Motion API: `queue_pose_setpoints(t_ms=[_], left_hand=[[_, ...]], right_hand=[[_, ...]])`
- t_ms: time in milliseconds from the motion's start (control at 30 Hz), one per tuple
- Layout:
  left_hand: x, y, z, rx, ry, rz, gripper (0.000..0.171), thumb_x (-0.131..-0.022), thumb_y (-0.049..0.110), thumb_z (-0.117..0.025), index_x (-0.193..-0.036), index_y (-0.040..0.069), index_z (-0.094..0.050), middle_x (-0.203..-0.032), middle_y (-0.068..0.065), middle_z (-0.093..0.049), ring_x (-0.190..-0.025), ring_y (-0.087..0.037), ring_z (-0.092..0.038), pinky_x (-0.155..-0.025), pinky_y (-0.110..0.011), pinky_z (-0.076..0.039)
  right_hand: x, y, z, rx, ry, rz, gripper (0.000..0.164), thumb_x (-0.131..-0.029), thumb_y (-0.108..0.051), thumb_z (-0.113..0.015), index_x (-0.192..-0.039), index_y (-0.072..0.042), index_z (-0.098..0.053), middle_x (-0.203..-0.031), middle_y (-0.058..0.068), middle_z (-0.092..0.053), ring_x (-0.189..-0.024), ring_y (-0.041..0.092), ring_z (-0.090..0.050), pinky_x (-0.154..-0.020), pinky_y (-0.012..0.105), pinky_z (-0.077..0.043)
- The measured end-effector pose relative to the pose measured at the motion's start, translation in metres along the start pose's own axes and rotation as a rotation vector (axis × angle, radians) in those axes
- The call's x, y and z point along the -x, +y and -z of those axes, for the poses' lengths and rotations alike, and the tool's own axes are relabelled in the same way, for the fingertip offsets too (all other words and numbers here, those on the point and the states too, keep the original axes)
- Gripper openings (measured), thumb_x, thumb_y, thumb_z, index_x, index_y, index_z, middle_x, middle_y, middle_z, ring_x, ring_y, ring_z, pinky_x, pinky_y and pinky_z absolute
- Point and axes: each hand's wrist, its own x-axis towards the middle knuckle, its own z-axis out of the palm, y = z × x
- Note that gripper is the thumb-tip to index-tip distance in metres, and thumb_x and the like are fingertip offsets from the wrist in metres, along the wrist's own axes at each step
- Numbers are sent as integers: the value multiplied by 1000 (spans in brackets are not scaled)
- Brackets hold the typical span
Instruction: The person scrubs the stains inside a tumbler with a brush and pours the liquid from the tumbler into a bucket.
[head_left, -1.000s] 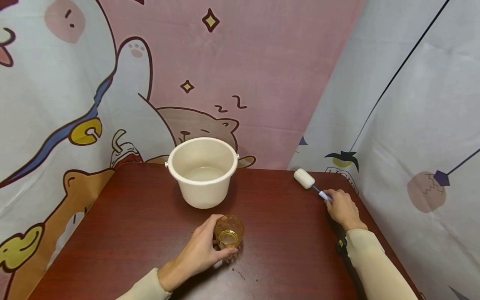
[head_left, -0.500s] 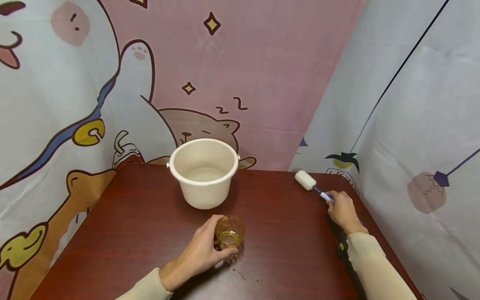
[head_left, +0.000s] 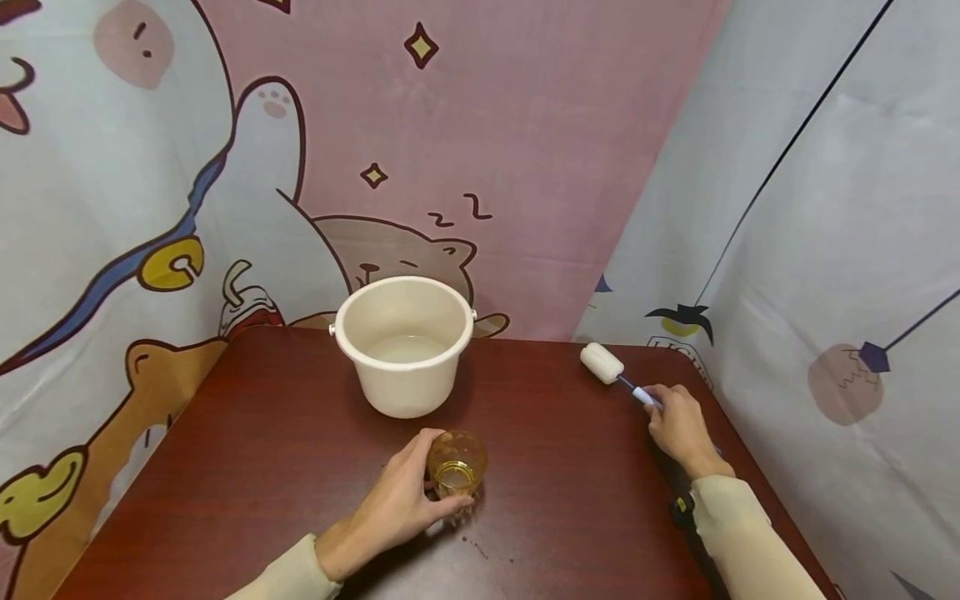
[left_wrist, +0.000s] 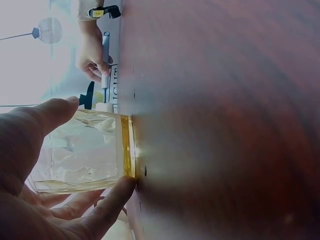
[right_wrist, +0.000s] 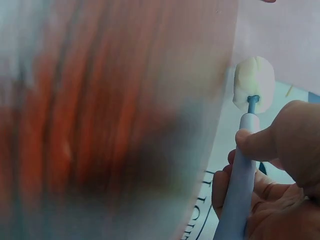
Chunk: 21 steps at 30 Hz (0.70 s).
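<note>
Glass (head_left: 457,467): amber-tinted, see-through, held upright at the near middle of the bench (head_left: 555,500). It is gripped by the left hand (head_left: 397,500), thumb on one side, fingers (left_wrist: 112,207) on the other, one fingertip placed by the base. Base is seen at bench level; whether it is touching can't be told. Small dark drops (head_left: 474,547) are scattered on the bench just on the near side of the glass.

Brush (head_left: 602,363): white sponge head, blue neck, pale handle. Handle is wrapped by the fingers of the right hand (head_left: 678,425), thumb laid along it near the neck. Head is pointed away from the person, toward the far edge, over the right end of the bench. Well apart from the glass.

Bucket (head_left: 405,392): cream, upright, set at the far edge, beyond the glass. Some cloudy liquid seems to be held at the bottom.

Behind: printed cloth (head_left: 540,125), pink and white, cartoon animals.
</note>
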Motion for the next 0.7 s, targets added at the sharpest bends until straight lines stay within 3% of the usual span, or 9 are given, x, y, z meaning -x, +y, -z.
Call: queue_pose_setpoints(t_ms=[367, 700], left_hand=[[0, 1, 1, 8, -8, 12, 82, -81, 35, -110, -144, 16, -63, -133, -5, -78, -121, -23, -81, -103, -41, -69], [0, 1, 0, 17, -9, 19, 81, -81, 34, -111, -144, 16, -63, -134, -4, -77, -121, -21, -81, -102, -40, -69]], right_hand=[[10, -29, 5, -52, 6, 9, 29, -107, -3, -75, -136, 4, -77, -119, 28, -71, -101, 39, -66, -91, 63, -62], [17, -53, 8, -97, 87, 107, 27, -102, -1, -84, -128, 0, -82, -109, 20, -73, -91, 30, -69, -81, 48, -61]])
